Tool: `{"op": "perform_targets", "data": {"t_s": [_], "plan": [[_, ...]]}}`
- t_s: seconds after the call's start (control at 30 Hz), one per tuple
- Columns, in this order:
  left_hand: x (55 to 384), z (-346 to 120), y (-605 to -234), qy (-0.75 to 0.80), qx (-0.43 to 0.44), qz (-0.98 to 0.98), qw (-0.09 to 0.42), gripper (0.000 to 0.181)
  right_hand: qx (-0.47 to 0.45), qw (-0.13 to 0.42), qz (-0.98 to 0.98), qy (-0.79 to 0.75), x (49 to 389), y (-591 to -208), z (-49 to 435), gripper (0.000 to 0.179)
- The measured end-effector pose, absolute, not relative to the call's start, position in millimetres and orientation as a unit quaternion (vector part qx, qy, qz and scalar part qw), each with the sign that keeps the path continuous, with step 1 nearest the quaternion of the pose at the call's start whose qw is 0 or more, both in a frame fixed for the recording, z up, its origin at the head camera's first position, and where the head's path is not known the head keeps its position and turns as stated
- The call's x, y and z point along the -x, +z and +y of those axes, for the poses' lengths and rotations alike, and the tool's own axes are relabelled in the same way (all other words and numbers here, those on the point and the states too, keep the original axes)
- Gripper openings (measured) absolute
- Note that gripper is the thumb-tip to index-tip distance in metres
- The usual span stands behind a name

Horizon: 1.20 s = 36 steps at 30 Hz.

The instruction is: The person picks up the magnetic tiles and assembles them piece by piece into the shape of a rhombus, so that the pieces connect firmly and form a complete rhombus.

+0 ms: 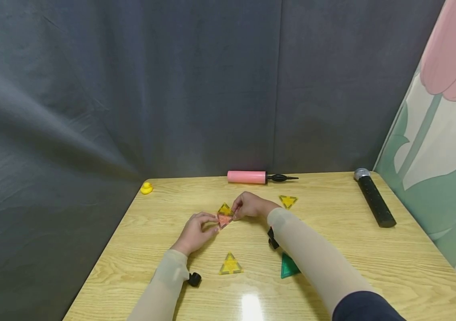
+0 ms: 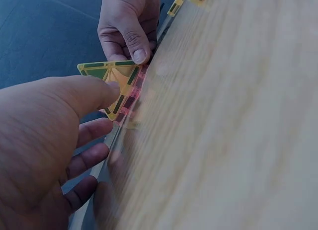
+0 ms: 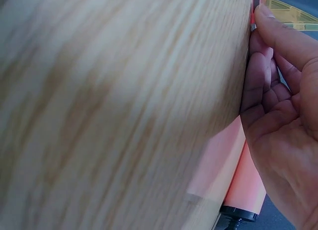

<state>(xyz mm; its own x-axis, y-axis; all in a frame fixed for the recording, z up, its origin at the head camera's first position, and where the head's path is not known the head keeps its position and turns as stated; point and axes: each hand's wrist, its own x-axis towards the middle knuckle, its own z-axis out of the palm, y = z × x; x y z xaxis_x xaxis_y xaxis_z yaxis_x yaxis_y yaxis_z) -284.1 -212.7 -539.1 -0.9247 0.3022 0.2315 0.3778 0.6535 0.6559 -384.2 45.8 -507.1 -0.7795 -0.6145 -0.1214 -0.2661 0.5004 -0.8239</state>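
Note:
A translucent pink triangular magnetic tile (image 1: 223, 220) lies between the hands, edge against edge with a yellow triangular tile (image 1: 225, 209). In the left wrist view the yellow tile (image 2: 124, 81) tilts up from the table, beside the foreshortened pink tile (image 2: 131, 98). My left hand (image 1: 196, 232) holds the pink tile's left side between thumb and forefinger; its other fingers are loosely extended. With thumb and fingertips, my right hand (image 1: 250, 205) pinches the pink tile's right corner, where the two tiles meet. The exact fingertip contact is partly hidden.
A yellow triangular tile (image 1: 231, 264) lies nearer me, another yellow one (image 1: 288, 201) farther right. A green tile (image 1: 289, 266) is partly under my right forearm. Along the table's (image 1: 163, 209) back stand a rubber duck (image 1: 146, 187) and a pink hand pump (image 1: 247, 177); a microphone (image 1: 375, 199) lies right.

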Motion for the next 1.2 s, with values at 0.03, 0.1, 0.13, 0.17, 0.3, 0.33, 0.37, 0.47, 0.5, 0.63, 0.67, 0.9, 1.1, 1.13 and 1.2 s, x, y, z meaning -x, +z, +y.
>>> {"op": "perform_targets", "data": {"t_s": [0.03, 0.1, 0.13, 0.17, 0.3, 0.33, 0.37, 0.47, 0.5, 0.63, 0.67, 0.9, 1.1, 1.13, 1.2], "plan": [[283, -213, -538, -0.375, 0.186, -0.907, 0.048, 0.026, 0.261, 0.204, 0.842, -0.425, 384, -507, 46, 0.010], [281, -212, -537, -0.376, 0.186, -0.906, 0.048, 0.026, 0.259, 0.205, 0.843, -0.425, 385, -507, 47, 0.010], [279, -212, -536, -0.376, 0.185, -0.907, 0.048, 0.026, 0.260, 0.205, 0.842, -0.426, 384, -507, 47, 0.010], [278, -211, -535, -0.373, 0.186, -0.908, 0.050, 0.026, 0.260, 0.206, 0.841, -0.426, 384, -507, 47, 0.010], [271, -209, -531, -0.360, 0.188, -0.912, 0.061, 0.025, 0.267, 0.203, 0.840, -0.427, 383, -507, 47, 0.011], [270, -209, -529, -0.359, 0.189, -0.912, 0.063, 0.025, 0.267, 0.203, 0.840, -0.427, 382, -506, 47, 0.010], [269, -208, -528, -0.358, 0.189, -0.912, 0.064, 0.026, 0.267, 0.202, 0.840, -0.426, 382, -506, 47, 0.010], [265, -207, -525, -0.359, 0.187, -0.912, 0.061, 0.028, 0.267, 0.201, 0.840, -0.426, 380, -504, 47, 0.010], [264, -208, -525, -0.360, 0.187, -0.912, 0.062, 0.028, 0.267, 0.202, 0.839, -0.428, 380, -504, 47, 0.010], [259, -208, -524, -0.368, 0.193, -0.908, 0.057, 0.030, 0.267, 0.202, 0.839, -0.429, 380, -505, 47, 0.010], [258, -208, -523, -0.370, 0.196, -0.907, 0.057, 0.031, 0.267, 0.203, 0.839, -0.428, 381, -505, 47, 0.009], [249, -208, -520, -0.389, 0.210, -0.897, 0.033, 0.037, 0.269, 0.201, 0.847, -0.412, 384, -508, 47, 0.008], [241, -208, -519, -0.411, 0.225, -0.883, 0.005, 0.041, 0.264, 0.198, 0.853, -0.404, 385, -509, 47, 0.008], [239, -208, -519, -0.415, 0.225, -0.882, -0.001, 0.042, 0.264, 0.197, 0.854, -0.404, 385, -510, 47, 0.008], [237, -209, -519, -0.420, 0.227, -0.879, -0.010, 0.043, 0.264, 0.196, 0.853, -0.405, 385, -510, 47, 0.009]]}}
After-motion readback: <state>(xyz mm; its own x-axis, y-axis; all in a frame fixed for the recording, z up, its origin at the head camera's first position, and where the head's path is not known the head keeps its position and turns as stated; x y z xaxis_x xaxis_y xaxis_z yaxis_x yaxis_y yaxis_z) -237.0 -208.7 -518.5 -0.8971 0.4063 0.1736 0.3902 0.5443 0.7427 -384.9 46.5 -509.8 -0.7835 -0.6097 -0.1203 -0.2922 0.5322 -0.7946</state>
